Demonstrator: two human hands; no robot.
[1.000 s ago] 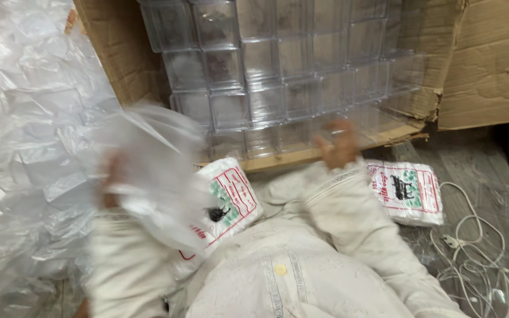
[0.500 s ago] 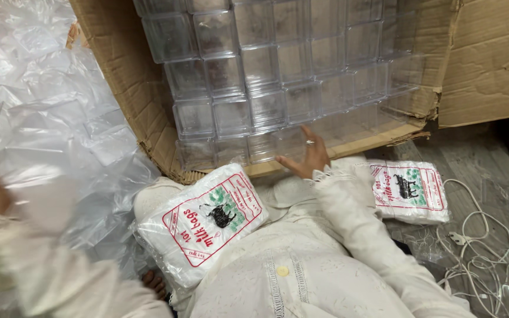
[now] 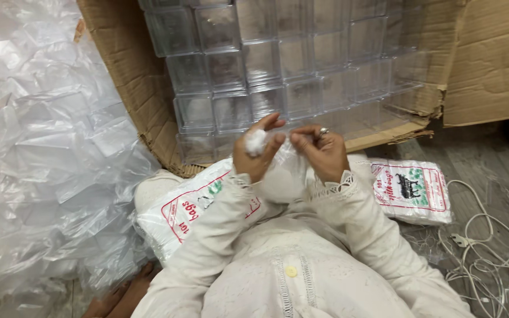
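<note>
Head view: left hand (image 3: 254, 154) fingers pinch white wad (image 3: 256, 141); right hand (image 3: 320, 152) fingers pinch clear bag (image 3: 284, 171) between hands.

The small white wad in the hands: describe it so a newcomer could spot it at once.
Start at the open cardboard box stacked with clear plastic containers. Just below its lower edge, both hands meet over a thin clear bag. The white wad sits pinched in the left hand: fluffy and opaque, unlike the see-through plastic around it.
</note>
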